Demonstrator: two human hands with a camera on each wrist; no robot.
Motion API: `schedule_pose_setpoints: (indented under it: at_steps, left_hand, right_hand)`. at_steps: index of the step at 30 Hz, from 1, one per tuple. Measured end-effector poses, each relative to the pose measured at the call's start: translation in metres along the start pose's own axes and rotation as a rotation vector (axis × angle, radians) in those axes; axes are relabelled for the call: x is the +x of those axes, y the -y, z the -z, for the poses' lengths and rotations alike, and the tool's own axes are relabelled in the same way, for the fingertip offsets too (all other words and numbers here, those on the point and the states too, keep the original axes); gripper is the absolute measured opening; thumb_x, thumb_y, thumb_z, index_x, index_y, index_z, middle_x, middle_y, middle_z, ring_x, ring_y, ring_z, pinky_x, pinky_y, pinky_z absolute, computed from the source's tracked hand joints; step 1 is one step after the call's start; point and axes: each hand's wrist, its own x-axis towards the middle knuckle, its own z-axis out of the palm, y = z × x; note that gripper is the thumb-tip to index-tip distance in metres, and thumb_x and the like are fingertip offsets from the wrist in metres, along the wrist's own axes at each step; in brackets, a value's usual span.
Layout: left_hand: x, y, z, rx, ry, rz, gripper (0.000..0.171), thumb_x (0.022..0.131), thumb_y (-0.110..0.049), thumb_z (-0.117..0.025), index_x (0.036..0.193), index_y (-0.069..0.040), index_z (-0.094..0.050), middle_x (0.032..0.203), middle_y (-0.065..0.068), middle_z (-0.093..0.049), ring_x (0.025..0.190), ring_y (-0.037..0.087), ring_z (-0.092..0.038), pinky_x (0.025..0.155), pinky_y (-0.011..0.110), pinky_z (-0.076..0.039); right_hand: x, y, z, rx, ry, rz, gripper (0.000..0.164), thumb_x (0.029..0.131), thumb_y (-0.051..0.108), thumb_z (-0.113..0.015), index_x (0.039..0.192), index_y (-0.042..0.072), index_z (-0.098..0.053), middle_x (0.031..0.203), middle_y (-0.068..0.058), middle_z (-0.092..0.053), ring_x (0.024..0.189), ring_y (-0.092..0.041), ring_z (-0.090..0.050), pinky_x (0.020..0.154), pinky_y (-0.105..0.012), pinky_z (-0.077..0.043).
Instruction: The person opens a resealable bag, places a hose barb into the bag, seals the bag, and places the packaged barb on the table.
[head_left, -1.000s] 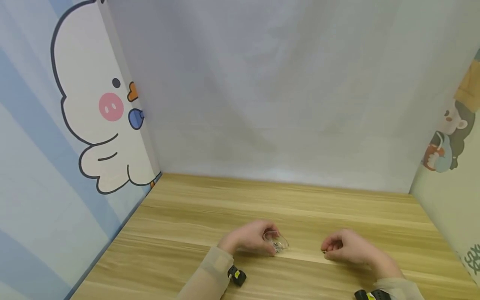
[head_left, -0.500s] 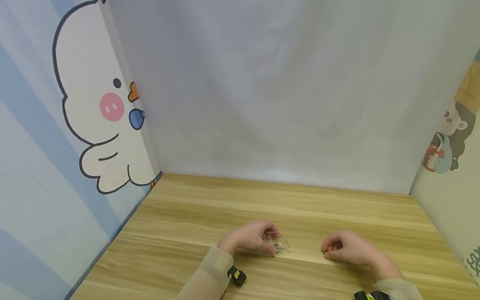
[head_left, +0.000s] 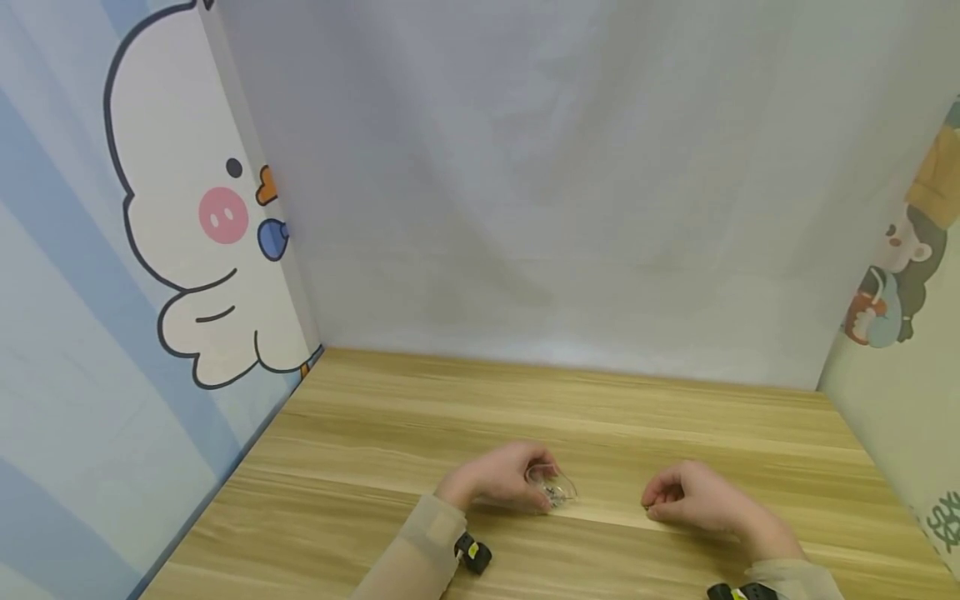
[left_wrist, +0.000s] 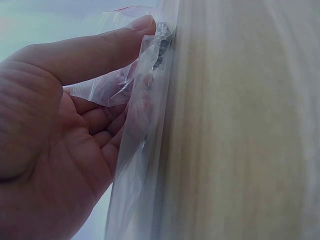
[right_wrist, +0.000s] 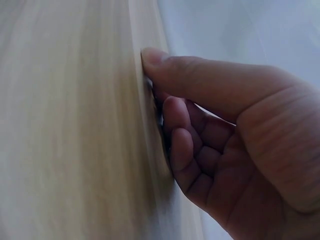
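A clear plastic zip bag (head_left: 558,486) with a thin red line along its mouth is held in my left hand (head_left: 504,477), low over the table. Thumb and fingers pinch its side. Small grey metal pieces (left_wrist: 161,47) lie bunched inside the bag, just beyond the thumb tip in the left wrist view. To the right of the bag and apart from it, my right hand (head_left: 699,498) pinches a tiny dark piece (head_left: 647,506) between thumb and fingertips, right at the tabletop. The fingers mostly hide that piece; I cannot tell its kind.
Both hands work over a wood-grain table (head_left: 420,400). A pale grey curtain (head_left: 555,200) stands behind its far edge. Printed cartoon panels flank the table, a white bird (head_left: 172,150) on the left and a figure (head_left: 892,292) on the right.
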Motion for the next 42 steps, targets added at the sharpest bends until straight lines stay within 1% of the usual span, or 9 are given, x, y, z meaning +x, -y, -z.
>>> schedule_pose_setpoints:
  at_steps: [4, 6, 12, 17, 25, 34, 42]
  left_hand:
    - [0.0005, 0.0010, -0.0004, -0.001, -0.002, 0.001, 0.043, 0.080, -0.011, -0.094, 0.118, -0.011, -0.072, 0.112, -0.008, -0.071, 0.101, 0.003, -0.062, 0.097, 0.024, -0.050]
    - [0.0008, 0.0015, -0.0005, 0.000, -0.003, -0.002, 0.043, 0.080, -0.011, -0.094, 0.117, -0.011, -0.072, 0.111, -0.008, -0.071, 0.101, 0.003, -0.062, 0.097, 0.024, -0.050]
    - [0.0015, 0.0028, -0.0008, 0.008, -0.002, -0.004, 0.043, 0.081, -0.012, -0.094, 0.118, -0.011, -0.072, 0.111, -0.010, -0.071, 0.100, 0.002, -0.062, 0.097, 0.024, -0.050]
    - [0.0012, 0.0038, -0.0008, 0.014, -0.002, -0.003, 0.044, 0.081, -0.012, -0.094, 0.119, -0.012, -0.071, 0.112, -0.011, -0.070, 0.101, 0.002, -0.062, 0.097, 0.024, -0.050]
    - [-0.0002, 0.0031, -0.0001, 0.010, 0.001, -0.003, 0.044, 0.081, -0.013, -0.094, 0.119, -0.013, -0.071, 0.111, -0.012, -0.069, 0.101, 0.002, -0.062, 0.097, 0.024, -0.050]
    - [0.0004, 0.0016, 0.0003, 0.012, 0.003, 0.007, 0.044, 0.081, -0.013, -0.094, 0.119, -0.013, -0.071, 0.111, -0.011, -0.069, 0.100, 0.003, -0.062, 0.096, 0.025, -0.050]
    - [-0.0001, 0.0014, 0.0003, 0.021, 0.004, 0.007, 0.045, 0.080, -0.013, -0.094, 0.120, -0.012, -0.072, 0.111, -0.011, -0.070, 0.099, 0.003, -0.062, 0.095, 0.024, -0.051]
  right_hand:
    - [0.0004, 0.0001, -0.0004, -0.011, -0.004, 0.005, 0.004, 0.096, 0.013, -0.080, 0.099, 0.012, -0.079, 0.087, 0.005, -0.071, 0.077, -0.007, -0.063, 0.069, -0.027, -0.054]
    - [0.0003, 0.0001, -0.0007, -0.013, -0.007, 0.008, 0.004, 0.096, 0.013, -0.080, 0.099, 0.010, -0.078, 0.087, 0.005, -0.071, 0.077, -0.007, -0.062, 0.069, -0.027, -0.054]
    - [-0.0004, -0.0008, -0.0016, -0.016, -0.012, 0.020, 0.001, 0.098, 0.011, -0.078, 0.098, 0.011, -0.078, 0.087, 0.005, -0.071, 0.077, -0.006, -0.062, 0.069, -0.027, -0.053]
    - [-0.0001, -0.0009, -0.0016, -0.012, -0.007, 0.030, 0.002, 0.097, 0.013, -0.079, 0.097, 0.012, -0.078, 0.086, 0.007, -0.070, 0.076, -0.006, -0.062, 0.069, -0.027, -0.054]
    - [0.0009, -0.0035, -0.0039, -0.016, -0.026, 0.059, 0.005, 0.094, 0.013, -0.082, 0.095, 0.014, -0.077, 0.083, 0.009, -0.069, 0.075, -0.004, -0.061, 0.067, -0.026, -0.054]
    - [0.0011, -0.0040, -0.0032, -0.016, -0.033, 0.062, 0.005, 0.094, 0.014, -0.082, 0.094, 0.015, -0.076, 0.081, 0.009, -0.068, 0.073, -0.005, -0.061, 0.066, -0.026, -0.054]
    - [0.0012, -0.0038, -0.0039, -0.032, -0.046, 0.085, 0.006, 0.094, 0.014, -0.081, 0.093, 0.016, -0.076, 0.080, 0.011, -0.068, 0.073, -0.004, -0.062, 0.066, -0.026, -0.054]
